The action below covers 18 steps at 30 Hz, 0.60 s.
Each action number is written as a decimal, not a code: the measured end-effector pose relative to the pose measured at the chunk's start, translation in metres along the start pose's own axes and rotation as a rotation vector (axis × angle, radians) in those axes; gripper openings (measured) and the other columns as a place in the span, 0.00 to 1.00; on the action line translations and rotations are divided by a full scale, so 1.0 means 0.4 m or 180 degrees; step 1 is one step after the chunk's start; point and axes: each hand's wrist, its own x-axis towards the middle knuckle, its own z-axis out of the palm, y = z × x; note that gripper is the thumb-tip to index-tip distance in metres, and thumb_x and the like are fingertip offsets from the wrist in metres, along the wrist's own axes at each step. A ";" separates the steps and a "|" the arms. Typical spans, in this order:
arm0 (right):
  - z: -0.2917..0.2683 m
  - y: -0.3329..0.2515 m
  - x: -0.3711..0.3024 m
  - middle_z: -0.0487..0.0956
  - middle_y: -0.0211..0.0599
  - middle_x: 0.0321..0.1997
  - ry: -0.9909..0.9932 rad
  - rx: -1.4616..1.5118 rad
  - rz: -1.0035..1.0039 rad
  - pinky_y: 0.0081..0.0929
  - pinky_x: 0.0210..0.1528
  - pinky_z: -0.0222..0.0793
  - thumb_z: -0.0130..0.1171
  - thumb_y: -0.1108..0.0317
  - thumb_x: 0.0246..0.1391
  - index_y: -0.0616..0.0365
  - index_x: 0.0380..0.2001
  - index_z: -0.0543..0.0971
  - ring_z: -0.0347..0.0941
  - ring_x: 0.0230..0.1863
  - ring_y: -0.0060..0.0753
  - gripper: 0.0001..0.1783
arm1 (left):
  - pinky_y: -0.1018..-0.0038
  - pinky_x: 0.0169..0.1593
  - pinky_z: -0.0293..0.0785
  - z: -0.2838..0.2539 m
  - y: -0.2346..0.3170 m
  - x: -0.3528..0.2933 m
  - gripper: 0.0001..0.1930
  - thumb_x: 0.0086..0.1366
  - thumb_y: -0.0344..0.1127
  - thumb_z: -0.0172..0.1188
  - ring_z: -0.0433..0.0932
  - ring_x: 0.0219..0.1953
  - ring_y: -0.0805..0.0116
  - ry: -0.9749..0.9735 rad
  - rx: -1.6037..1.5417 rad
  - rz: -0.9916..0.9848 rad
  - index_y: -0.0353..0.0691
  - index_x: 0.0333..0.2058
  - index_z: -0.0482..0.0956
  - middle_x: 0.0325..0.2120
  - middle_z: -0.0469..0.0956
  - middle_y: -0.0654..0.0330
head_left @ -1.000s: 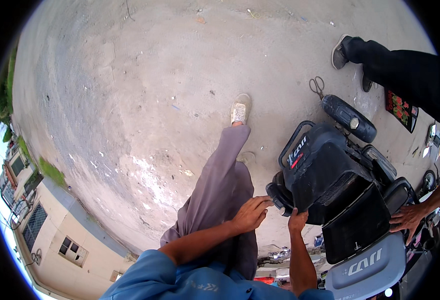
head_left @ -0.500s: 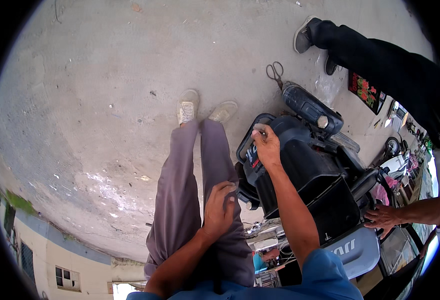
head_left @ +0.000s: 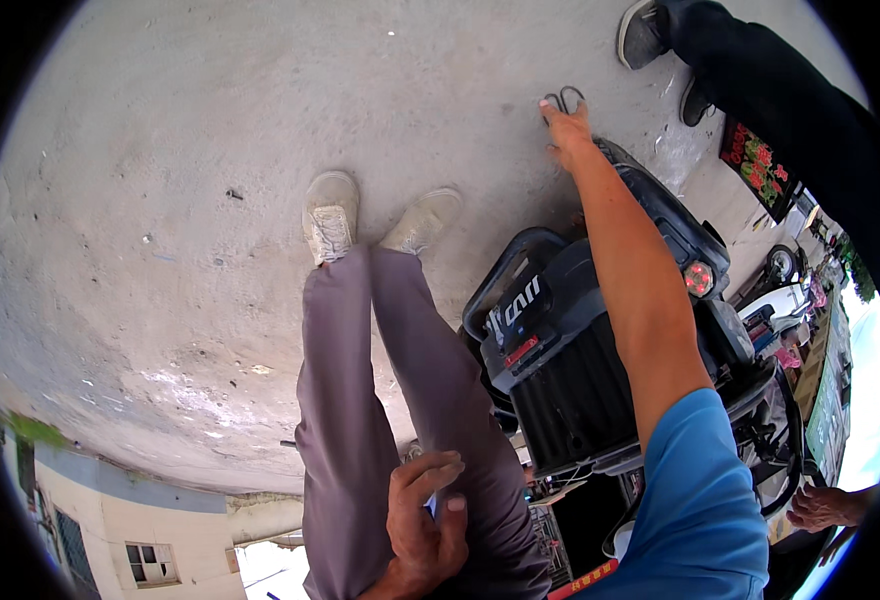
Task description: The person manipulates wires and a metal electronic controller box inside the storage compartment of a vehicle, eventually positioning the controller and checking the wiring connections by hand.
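Observation:
A pair of dark metal scissors (head_left: 573, 93) shows its handle loops beyond my fingertips, near the black casing. My right hand (head_left: 568, 128) reaches forward to it, index finger and thumb apart. The blades are hidden by the hand, and no firm grip on the handles shows. My left hand (head_left: 422, 525) hovers over my thighs, fingers half bent and thumb apart. A pale bluish patch shows in its gap; I cannot tell what it is. Under my right arm stands a black scooter (head_left: 570, 300) with a curved rail and a round rear light (head_left: 699, 278).
Another person's dark trouser leg (head_left: 770, 85) and shoes stand at the far right, and that person's hand (head_left: 820, 508) is at the lower right. A black flower-printed panel (head_left: 757, 170) lies beyond the scooter. My shoes (head_left: 332, 215) rest on the concrete ground (head_left: 180, 280).
My right hand has moved forward from the scooter to the scissors. My left hand has come nearer to me. The grey panel under the other person's hand has left the view.

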 end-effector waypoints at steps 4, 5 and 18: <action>0.018 0.022 0.055 0.58 0.55 0.77 0.0470 -0.0564 -0.0488 0.54 0.68 0.69 0.71 0.51 0.59 0.56 0.77 0.53 0.62 0.74 0.60 0.53 | 0.63 0.51 0.80 -0.007 0.009 0.033 0.14 0.65 0.21 0.59 0.84 0.46 0.52 -0.0285 0.0152 -0.0047 0.31 0.50 0.77 0.45 0.83 0.42; 0.022 0.033 0.061 0.58 0.60 0.76 0.0770 -0.0862 -0.0785 0.54 0.72 0.65 0.72 0.53 0.57 0.62 0.74 0.58 0.64 0.72 0.66 0.51 | 0.63 0.51 0.80 0.004 0.013 0.030 0.14 0.65 0.22 0.59 0.84 0.46 0.52 -0.0360 0.0134 -0.0111 0.32 0.50 0.77 0.45 0.83 0.42; 0.243 0.235 -0.076 0.65 0.67 0.63 0.1072 -0.0117 -0.0488 0.48 0.65 0.70 0.77 0.67 0.50 0.65 0.57 0.70 0.72 0.60 0.69 0.35 | 0.65 0.52 0.79 0.028 -0.010 0.033 0.13 0.67 0.23 0.60 0.85 0.46 0.52 -0.0500 0.0557 -0.0423 0.30 0.50 0.79 0.44 0.83 0.45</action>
